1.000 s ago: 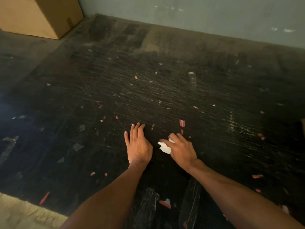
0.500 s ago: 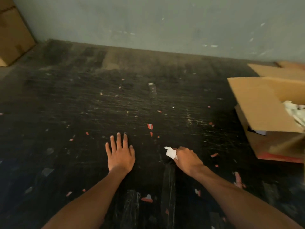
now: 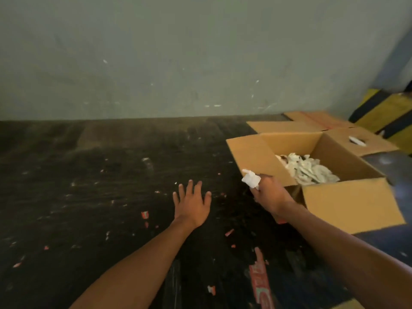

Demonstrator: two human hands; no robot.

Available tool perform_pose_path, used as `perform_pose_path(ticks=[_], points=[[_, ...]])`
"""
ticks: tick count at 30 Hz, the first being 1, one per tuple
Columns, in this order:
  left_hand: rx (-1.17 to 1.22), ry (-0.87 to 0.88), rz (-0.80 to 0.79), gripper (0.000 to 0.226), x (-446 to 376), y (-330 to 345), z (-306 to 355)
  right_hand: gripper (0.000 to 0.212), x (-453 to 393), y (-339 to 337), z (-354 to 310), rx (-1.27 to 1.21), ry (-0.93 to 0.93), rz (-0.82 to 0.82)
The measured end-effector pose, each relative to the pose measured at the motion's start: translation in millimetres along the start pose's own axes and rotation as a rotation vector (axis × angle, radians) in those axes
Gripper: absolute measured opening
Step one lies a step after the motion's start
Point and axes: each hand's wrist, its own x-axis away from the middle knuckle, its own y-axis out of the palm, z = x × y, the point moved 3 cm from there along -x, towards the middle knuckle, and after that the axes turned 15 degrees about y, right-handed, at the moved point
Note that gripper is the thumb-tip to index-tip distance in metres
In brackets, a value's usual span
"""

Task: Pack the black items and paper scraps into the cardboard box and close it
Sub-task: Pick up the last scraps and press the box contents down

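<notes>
My right hand (image 3: 270, 195) pinches a paper scrap (image 3: 251, 179) just short of the box (image 3: 347, 202) at 3 o'clock (flaps up, paper inside), left hand (image 3: 192, 204) spread flat on the floor (image 3: 89, 197); released now, it likely falls outside the near flap.

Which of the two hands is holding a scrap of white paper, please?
The right hand, raised beside the open cardboard box, pinches the white paper scrap; the left hand is spread flat and holds nothing.
</notes>
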Motion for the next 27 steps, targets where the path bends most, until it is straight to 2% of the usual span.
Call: perform_pose_path(ticks=[6, 10, 12, 17, 22, 24, 25, 27], points=[[-0.047, 0.126, 0.127, 0.058, -77, -10, 104, 0.018, -63, -68, 85, -0.047, -0.065, 0.180], [-0.048, 0.100, 0.133, 0.059, -128, 10, 169, 0.017, -108, -90, 146, -0.001, -0.037, 0.140], [-0.018, 0.032, 0.094, 0.062, -155, 25, 194, 0.022, -134, -97, 174, 0.042, -0.027, 0.119], [0.016, -0.188, 0.015, 0.061, -202, 66, 226, 0.038, -185, -102, 230, 0.062, -0.023, 0.039], [-0.065, -0.321, 0.019, 0.068, -219, 95, 236, 0.022, -230, -82, 252, -0.033, -0.049, -0.069], [-0.098, -0.337, 0.049, 0.073, -222, 105, 239, 0.022, -242, -63, 249, -0.044, -0.086, -0.141], [-0.117, -0.340, 0.063, 0.075, -223, 109, 240, 0.027, -248, -51, 246, -0.046, -0.126, -0.193], [-0.141, -0.336, 0.063, 0.080, -226, 113, 239, 0.050, -258, -27, 242, 0.038, -0.166, -0.297]])
